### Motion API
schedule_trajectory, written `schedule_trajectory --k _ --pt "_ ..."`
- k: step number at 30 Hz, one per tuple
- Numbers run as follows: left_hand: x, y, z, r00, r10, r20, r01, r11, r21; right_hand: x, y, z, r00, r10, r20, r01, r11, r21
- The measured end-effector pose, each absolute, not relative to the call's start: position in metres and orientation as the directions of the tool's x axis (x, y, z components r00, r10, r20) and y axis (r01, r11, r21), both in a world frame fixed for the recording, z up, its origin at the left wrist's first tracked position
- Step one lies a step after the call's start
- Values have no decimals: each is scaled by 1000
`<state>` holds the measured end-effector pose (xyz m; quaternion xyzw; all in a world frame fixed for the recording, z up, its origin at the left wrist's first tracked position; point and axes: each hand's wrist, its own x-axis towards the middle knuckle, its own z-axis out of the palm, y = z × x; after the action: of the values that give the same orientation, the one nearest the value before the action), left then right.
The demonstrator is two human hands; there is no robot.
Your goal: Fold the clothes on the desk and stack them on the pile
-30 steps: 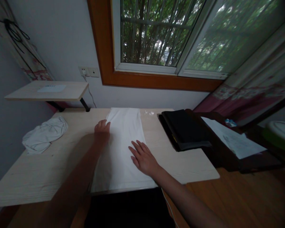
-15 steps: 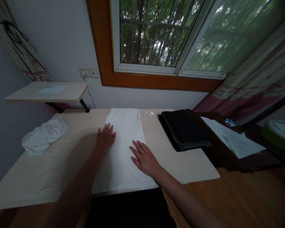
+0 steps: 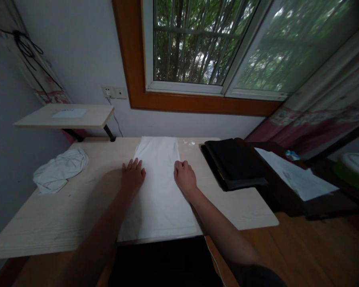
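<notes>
A long piece of folded white cloth point(image 3: 163, 199) lies flat on the pale wooden desk point(image 3: 227, 211), running from the near edge toward the window. My left hand point(image 3: 133, 173) rests on its left edge, palm down, with the fingers spread. At the right edge, my right hand point(image 3: 185, 177) is closed, fingers curled in and pinching the border of the cloth. What the cloth is exactly cannot be made out. A second, crumpled white cloth point(image 3: 61, 169) lies at the left end of the desk, apart from both hands.
A black folder point(image 3: 233, 163) lies right of the cloth. Beyond it, paper sheets point(image 3: 293, 173) rest on a dark surface. A raised shelf point(image 3: 66, 115) with a paper on it stands at the back left. Behind the desk are a wall socket point(image 3: 114, 92) and a window.
My right hand has moved up and slightly right from the cloth's surface to its right edge, and its fingers have closed there. My left hand stays almost in place.
</notes>
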<state>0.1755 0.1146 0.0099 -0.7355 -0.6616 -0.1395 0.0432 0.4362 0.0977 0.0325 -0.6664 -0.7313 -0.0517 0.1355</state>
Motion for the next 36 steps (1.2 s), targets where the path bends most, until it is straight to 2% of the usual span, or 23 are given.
schedule_trajectory --k 4,10,25,33,36 --pt "175 112 10 80 946 315 989 -114 93 435 95 33 -49 980 193 998 53 -17" --pt "178 99 17 66 935 349 992 -99 78 438 81 37 -100 985 138 992 88 93" --pt "171 41 18 122 956 266 991 -134 29 450 40 51 -129 991 43 986 123 116" --pt "154 53 19 143 973 182 988 -150 23 460 35 46 -129 964 231 991 121 48" --pt "149 70 21 115 978 173 992 -123 34 460 44 41 -183 940 289 981 193 -4"
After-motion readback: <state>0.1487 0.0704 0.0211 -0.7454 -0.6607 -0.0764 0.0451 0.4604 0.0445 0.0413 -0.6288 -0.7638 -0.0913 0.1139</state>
